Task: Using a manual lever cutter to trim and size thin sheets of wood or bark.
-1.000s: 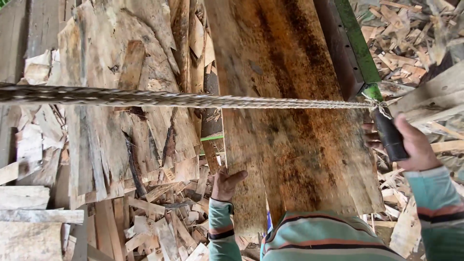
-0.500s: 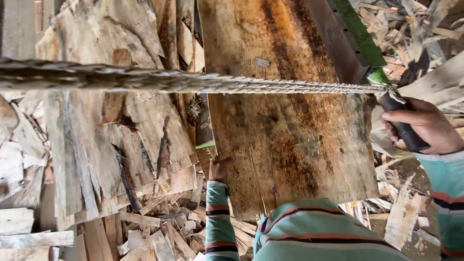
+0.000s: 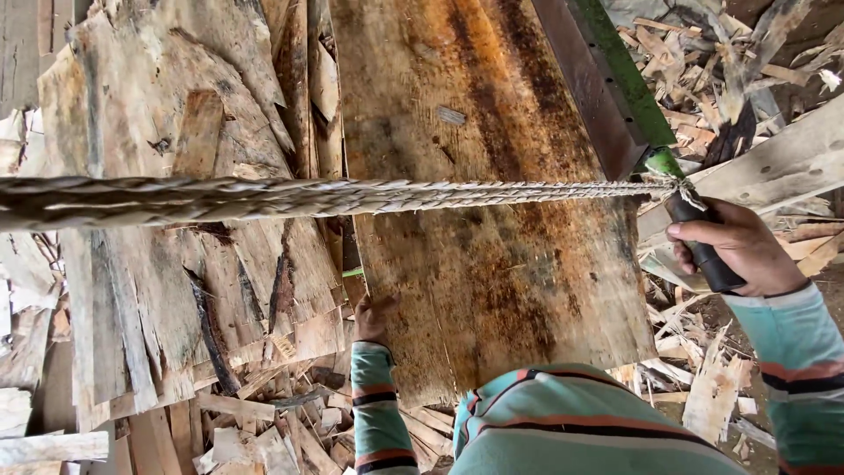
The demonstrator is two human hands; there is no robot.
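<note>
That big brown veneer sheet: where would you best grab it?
Probably by its near left edge, from the left side, where the left hand already holds the veneer sheet. It is thin, wide and flat, so an edge pinch suits; the right hand holds the black handle.

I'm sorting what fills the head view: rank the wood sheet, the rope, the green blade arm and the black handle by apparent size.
1. wood sheet
2. rope, though nearness to the camera inflates it
3. green blade arm
4. black handle, partly hidden by the right hand

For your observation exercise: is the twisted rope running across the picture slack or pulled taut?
Taut. The rope runs in a nearly straight line, without sag, to the green-and-black handle gripped by the right hand.
</note>
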